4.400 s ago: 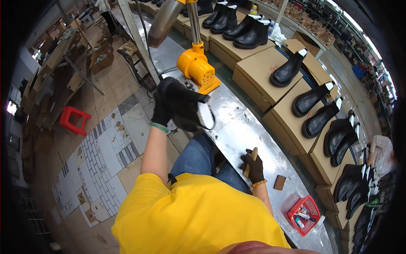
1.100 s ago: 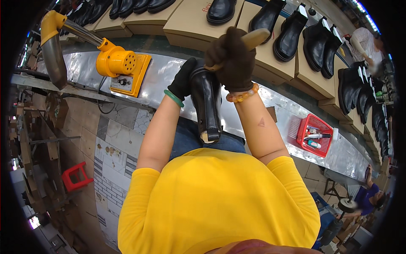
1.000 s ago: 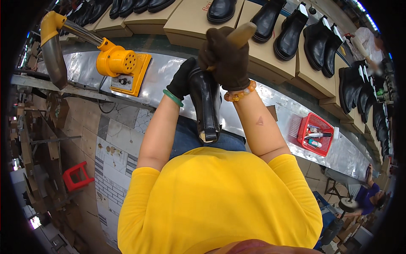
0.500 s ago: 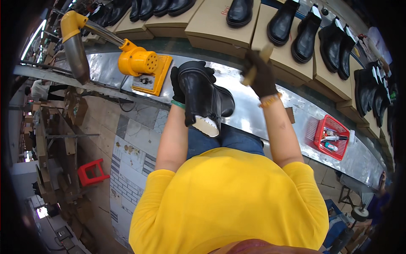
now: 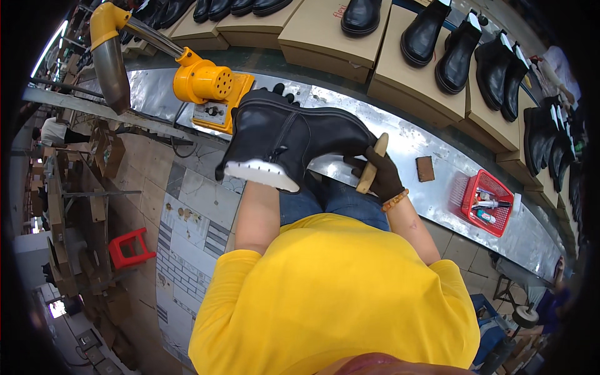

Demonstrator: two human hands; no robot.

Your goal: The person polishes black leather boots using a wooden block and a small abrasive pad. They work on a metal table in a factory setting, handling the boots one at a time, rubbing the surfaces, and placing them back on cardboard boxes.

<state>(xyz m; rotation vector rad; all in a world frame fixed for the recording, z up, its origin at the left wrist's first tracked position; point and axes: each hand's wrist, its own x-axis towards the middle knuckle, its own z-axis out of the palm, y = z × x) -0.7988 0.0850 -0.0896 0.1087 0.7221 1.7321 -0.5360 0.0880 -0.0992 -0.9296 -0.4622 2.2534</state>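
A black ankle boot (image 5: 294, 140) with a pale sole lies on its side in the air above the metal bench (image 5: 406, 140), sole facing down and left. My left hand (image 5: 281, 92), in a black glove, holds it from behind and is mostly hidden; only the fingertips show over the shaft. My right hand (image 5: 382, 178), also in a black glove, grips a wooden-handled tool (image 5: 371, 164) just beside the boot's toe. Whether the tool touches the leather is unclear.
A yellow machine (image 5: 209, 87) with a metal duct (image 5: 112, 65) stands on the bench at the left. A small brown block (image 5: 425, 169) and a red basket (image 5: 487, 201) of small items lie to the right. Cardboard boxes (image 5: 325, 34) carrying black boots line the back. A red stool (image 5: 128, 250) is on the floor.
The boot has turned from hanging upright in front of me to lying sideways. My right hand with the tool came down from above the boot to its toe end.
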